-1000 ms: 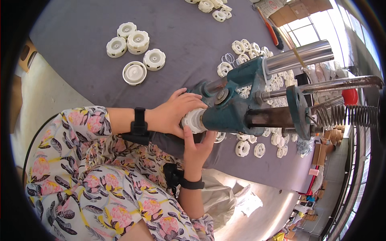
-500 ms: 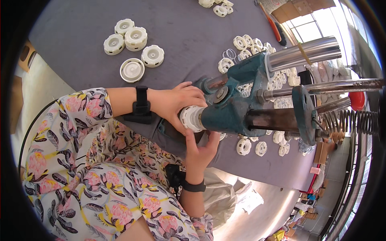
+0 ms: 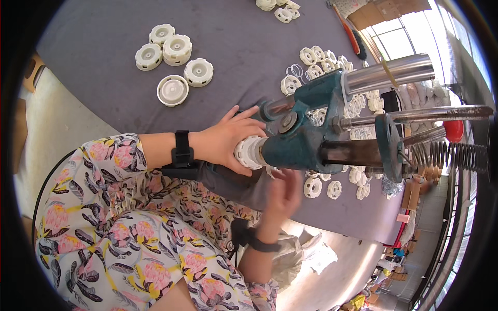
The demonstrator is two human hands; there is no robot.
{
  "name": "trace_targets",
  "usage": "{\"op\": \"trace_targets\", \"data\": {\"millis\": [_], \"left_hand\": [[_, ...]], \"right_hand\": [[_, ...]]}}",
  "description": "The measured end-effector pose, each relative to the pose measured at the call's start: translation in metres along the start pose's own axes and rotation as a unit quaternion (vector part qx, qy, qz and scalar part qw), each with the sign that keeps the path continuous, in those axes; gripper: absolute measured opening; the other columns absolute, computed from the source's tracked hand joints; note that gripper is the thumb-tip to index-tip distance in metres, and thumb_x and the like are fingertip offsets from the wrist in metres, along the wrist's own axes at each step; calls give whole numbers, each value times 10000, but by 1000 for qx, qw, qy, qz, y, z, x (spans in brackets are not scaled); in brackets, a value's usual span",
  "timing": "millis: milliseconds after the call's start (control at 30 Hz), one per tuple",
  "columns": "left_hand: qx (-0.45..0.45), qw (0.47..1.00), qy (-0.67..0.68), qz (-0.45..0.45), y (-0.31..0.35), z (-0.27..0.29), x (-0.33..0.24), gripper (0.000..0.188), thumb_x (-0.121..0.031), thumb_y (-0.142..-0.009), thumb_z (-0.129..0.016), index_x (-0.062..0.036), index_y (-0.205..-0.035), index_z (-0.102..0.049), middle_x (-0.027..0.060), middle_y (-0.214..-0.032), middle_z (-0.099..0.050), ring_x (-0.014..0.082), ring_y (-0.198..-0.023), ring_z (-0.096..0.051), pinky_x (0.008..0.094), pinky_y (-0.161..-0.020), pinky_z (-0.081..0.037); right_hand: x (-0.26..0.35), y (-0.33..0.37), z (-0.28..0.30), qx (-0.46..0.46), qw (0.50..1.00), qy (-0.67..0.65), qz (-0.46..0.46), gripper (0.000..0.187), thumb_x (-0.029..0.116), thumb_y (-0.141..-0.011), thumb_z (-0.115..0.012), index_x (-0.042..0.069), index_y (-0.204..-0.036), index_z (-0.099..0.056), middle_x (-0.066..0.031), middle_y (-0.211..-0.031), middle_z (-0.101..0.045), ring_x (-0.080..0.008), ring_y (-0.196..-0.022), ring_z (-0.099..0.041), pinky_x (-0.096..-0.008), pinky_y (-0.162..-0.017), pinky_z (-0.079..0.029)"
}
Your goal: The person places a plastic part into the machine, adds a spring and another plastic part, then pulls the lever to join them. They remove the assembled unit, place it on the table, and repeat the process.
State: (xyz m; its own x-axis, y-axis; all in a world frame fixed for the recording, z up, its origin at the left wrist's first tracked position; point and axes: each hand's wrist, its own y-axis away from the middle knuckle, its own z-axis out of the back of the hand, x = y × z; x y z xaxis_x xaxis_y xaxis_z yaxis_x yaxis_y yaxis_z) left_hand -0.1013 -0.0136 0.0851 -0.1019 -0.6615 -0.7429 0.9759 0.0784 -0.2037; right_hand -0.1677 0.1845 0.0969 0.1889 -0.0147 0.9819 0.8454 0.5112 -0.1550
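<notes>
A white round plastic cap point(image 3: 245, 154) with a notched rim sits at the lower end of a green hand press point(image 3: 294, 147). My left hand point(image 3: 220, 141) is wrapped around the cap's near side, thumb below and fingers stretched across above it. The press head hides the cap's far side. My right hand point(image 3: 284, 196) is apart from the cap, below the press, and motion smears its fingers. Close to its fingertips, another white round part point(image 3: 272, 171) shows only partly.
Several white caps point(image 3: 199, 72) lie on the grey-covered table point(image 3: 109, 78) at the far left. More white rings point(image 3: 313, 187) are scattered behind and beside the press. Its steel column point(image 3: 391, 72) and spring point(image 3: 456, 155) extend to the right. A red-handled brush point(image 3: 353, 36) lies at the back.
My right hand has left the cap and moved right, away from it. My left hand stays around the cap under the press.
</notes>
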Motion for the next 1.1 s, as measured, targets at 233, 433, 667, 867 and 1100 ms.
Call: {"op": "trace_targets", "data": {"millis": [233, 433, 667, 867, 1100], "left_hand": [[0, 999, -30, 18, 0, -1, 7, 716, -443, -592, -784, -133, -1162, -481, 176, -1361, -341, 415, -1355, -102, 597, -1058, -52], [1, 999, -39, 24, -8, -8, 13, 747, -452, -588, -782, -130, -1189, -477, 157, -1367, -343, 394, -1360, -101, 592, -1064, -49], [-3, 999, -30, 32, -7, -10, 17, 756, -461, -589, -777, -122, -1195, -478, 156, -1369, -341, 392, -1360, -100, 580, -1073, -49], [-4, 998, -37, 41, -7, -13, 24, 775, -473, -586, -778, -112, -1200, -474, 151, -1371, -341, 393, -1359, -106, 595, -1067, -46], [-12, 999, -46, 26, -11, -21, 27, 813, -476, -570, -792, -100, -1210, -461, 151, -1370, -348, 389, -1361, -110, 605, -1060, -53]], "right_hand": [[120, -95, 64, -208, 938, 3, 278, 442, 251, -941, -386, -41, -1273, -404, -184, -1208, -505, -274, -1106, -504, -379, -919, -401], [205, -186, 51, 46, 973, -157, 165, 380, 260, -954, -397, -10, -1210, -473, -161, -1106, -567, -230, -960, -561, -358, -835, -442], [204, -92, 66, 218, 936, -227, 160, 321, 283, -963, -338, 22, -1037, -510, -30, -605, -493, -90, -464, -401, -250, -590, -382], [122, 46, 63, 169, 962, 25, 211, 420, 76, -783, -424, -48, -1168, -539, -168, -852, -607, -352, -1272, -381, -554, -1075, -175], [94, 73, 41, 27, 976, -151, -155, 603, -82, -759, -417, -26, -1352, -320, -213, -1360, -372, -348, -1186, -476, -393, -915, -459]]}}
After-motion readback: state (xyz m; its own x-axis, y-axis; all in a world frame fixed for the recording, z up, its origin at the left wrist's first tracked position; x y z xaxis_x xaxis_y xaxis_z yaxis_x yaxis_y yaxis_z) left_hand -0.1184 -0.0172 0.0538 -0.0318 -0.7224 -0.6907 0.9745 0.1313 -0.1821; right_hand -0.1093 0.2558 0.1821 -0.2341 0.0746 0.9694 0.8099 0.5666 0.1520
